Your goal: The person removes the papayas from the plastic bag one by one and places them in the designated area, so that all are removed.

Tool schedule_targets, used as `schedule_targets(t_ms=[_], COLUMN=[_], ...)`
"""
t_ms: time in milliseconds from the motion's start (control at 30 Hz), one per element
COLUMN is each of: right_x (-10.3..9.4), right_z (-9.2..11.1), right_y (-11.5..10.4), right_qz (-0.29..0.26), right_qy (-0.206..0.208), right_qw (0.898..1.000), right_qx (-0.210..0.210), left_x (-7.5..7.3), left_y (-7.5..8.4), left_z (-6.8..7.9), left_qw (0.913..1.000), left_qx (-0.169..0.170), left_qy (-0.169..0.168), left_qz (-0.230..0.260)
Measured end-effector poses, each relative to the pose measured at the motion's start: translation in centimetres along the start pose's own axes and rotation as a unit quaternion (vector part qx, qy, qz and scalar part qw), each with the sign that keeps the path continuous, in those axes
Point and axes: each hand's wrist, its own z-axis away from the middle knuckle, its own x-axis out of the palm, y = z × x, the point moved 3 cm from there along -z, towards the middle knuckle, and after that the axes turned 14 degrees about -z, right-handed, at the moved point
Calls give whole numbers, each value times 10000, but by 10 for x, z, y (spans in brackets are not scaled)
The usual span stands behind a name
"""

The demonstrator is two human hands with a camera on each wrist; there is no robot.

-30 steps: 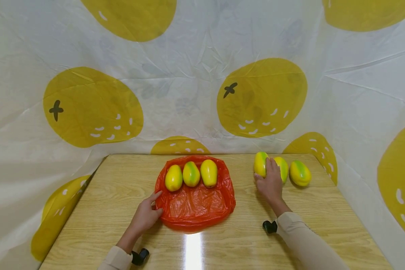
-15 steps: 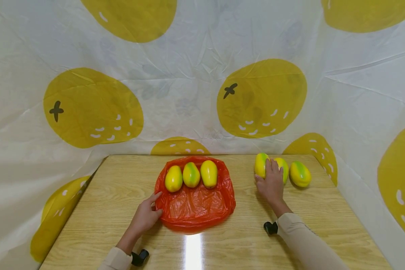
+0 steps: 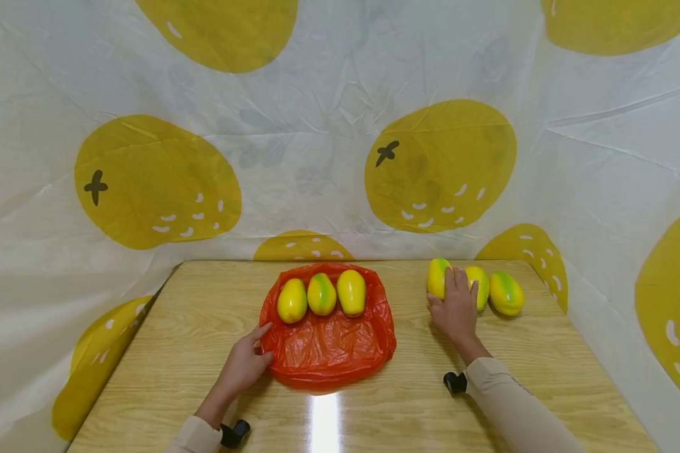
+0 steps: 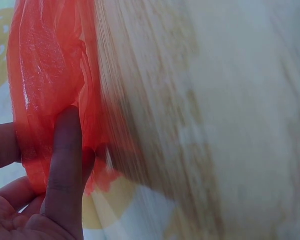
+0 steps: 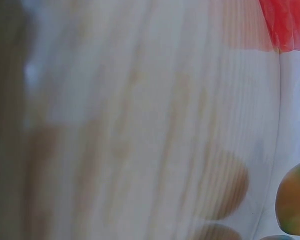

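In the head view my left hand [image 3: 246, 362] is at the left rim of a red plastic bag [image 3: 328, 371] spread flat on the table. The left wrist view shows its thumb and fingers on either side of the bag's folded edge, pinching it. Three glossy yellow-green oval fruits stand side by side in the back half of the bag, one a fruit [image 3: 322, 294] in the middle. My right hand [image 3: 456, 314] grips the leftmost fruit [image 3: 437, 278] of another three, thumb on its left and fingers on its right. Those fingers partly hide the middle fruit [image 3: 478, 288].
The rightmost fruit [image 3: 507, 294] lies beside the middle one, near the back right of the wooden table [image 3: 204, 327]. A white cloth [image 3: 300, 157] with large yellow fruit prints hangs right behind the table's back edge and along both sides.
The middle and rightmost fruits on the table have shifted slightly right. The right hand has barely moved, and the left hand and bag stay in place.
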Motion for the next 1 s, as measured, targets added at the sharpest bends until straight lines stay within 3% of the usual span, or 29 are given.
schedule_targets(t_ms=[1000], right_x=[-1], right_z=[-1], right_y=[5], right_qz=[173], right_qy=[-256], right_qw=[9994], right_qx=[179], left_x=[0], left_y=[0], left_z=[0], left_qw=[10000], left_qx=[20], left_qy=[14], left_qz=[-4])
